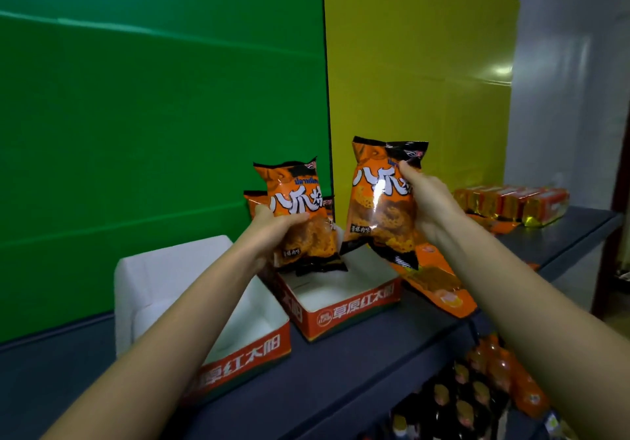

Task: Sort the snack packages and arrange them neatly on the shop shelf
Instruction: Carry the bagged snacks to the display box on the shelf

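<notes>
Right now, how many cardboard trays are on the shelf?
2 trays: the left tray at the shelf's front, the right tray beside it, further back.

Bare left hand (272, 226), bare right hand (431, 201), bare forearms (191, 306)

Ahead of me a green panel (153, 116) fills most of the wall. A yellow panel (419, 82) butts against its right edge. Further right of the green panel stands a glossy grey wall (562, 99). Low down to its right, bottles (463, 405) stand in rows, some dark, some orange.
</notes>
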